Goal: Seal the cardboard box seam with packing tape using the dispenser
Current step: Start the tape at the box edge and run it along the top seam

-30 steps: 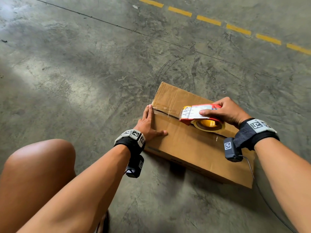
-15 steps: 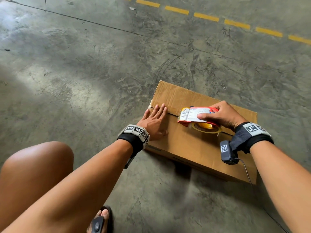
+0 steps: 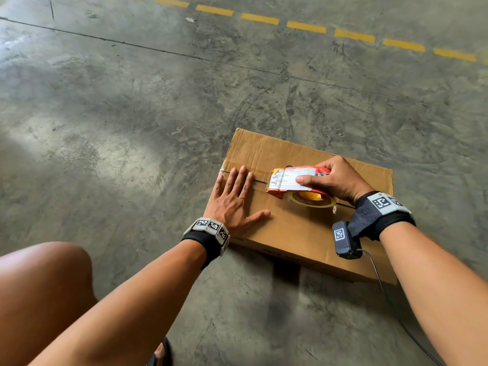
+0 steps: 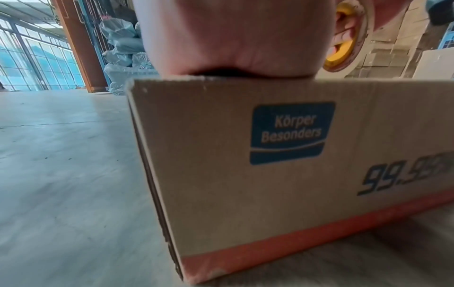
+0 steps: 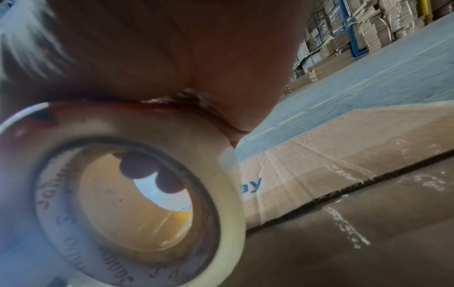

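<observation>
Left hand [image 3: 232, 200] flat, fingers straight, pressing the cardboard box [image 3: 303, 228] top at its left end, fingertips on the seam [image 3: 260, 181]. Right hand [image 3: 335, 180] wrapped around the red tape dispenser [image 3: 295, 180], which sits on the seam mid-box, tape roll [image 3: 311, 199] facing the camera. Box sits lower center-right of frame on the concrete floor [image 3: 132, 128].
</observation>
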`<act>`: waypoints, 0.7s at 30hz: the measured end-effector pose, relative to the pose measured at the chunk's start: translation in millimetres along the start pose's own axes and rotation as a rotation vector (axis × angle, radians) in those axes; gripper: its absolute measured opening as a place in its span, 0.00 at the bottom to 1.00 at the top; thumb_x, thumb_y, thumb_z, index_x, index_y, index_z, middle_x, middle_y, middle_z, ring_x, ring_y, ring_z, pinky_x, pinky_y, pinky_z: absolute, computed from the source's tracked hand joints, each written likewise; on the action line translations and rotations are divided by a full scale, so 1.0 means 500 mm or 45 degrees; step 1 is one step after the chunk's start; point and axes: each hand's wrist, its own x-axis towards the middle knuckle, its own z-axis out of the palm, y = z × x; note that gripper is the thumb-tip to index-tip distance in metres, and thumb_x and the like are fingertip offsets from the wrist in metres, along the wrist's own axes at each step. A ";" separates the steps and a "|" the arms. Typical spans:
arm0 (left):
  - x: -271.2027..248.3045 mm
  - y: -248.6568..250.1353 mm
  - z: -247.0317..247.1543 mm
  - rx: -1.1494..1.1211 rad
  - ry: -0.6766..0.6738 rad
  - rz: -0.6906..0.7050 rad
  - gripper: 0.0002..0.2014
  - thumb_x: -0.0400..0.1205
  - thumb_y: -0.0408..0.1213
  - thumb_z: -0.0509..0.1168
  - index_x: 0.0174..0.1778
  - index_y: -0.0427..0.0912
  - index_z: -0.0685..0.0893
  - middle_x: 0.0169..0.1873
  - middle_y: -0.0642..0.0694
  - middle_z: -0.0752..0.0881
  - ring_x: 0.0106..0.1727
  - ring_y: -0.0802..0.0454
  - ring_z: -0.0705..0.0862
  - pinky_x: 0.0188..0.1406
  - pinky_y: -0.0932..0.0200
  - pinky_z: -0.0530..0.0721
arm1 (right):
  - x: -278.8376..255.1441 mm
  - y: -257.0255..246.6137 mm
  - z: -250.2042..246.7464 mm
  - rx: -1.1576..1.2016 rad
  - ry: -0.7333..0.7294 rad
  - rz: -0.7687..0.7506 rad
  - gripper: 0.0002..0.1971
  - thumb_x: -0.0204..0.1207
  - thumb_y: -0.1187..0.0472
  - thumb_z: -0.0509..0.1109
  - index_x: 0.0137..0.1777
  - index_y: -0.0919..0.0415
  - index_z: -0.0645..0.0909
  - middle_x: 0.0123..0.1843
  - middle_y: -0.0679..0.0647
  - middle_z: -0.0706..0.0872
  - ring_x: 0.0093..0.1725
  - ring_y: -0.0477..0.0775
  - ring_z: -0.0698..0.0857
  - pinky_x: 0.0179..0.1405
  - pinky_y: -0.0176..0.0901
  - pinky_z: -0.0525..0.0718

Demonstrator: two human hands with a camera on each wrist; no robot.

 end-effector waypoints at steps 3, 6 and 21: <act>-0.002 0.000 0.002 -0.027 0.051 -0.004 0.54 0.74 0.83 0.38 0.88 0.49 0.38 0.88 0.50 0.37 0.87 0.50 0.33 0.87 0.42 0.38 | -0.004 -0.002 -0.001 0.004 0.017 -0.019 0.15 0.70 0.49 0.87 0.35 0.61 0.93 0.33 0.57 0.95 0.30 0.48 0.88 0.31 0.41 0.81; -0.003 0.000 0.001 -0.038 0.053 -0.020 0.54 0.74 0.83 0.39 0.88 0.50 0.39 0.88 0.51 0.37 0.87 0.50 0.33 0.87 0.43 0.39 | -0.006 -0.005 -0.001 0.004 0.033 -0.044 0.17 0.70 0.49 0.87 0.38 0.64 0.93 0.38 0.64 0.96 0.32 0.53 0.89 0.34 0.44 0.82; -0.002 0.002 0.002 -0.019 0.050 -0.024 0.53 0.75 0.82 0.40 0.88 0.50 0.38 0.88 0.49 0.36 0.87 0.48 0.33 0.87 0.42 0.38 | -0.033 0.054 -0.053 -0.045 0.030 -0.029 0.23 0.65 0.45 0.86 0.42 0.68 0.95 0.40 0.68 0.95 0.34 0.56 0.86 0.37 0.46 0.80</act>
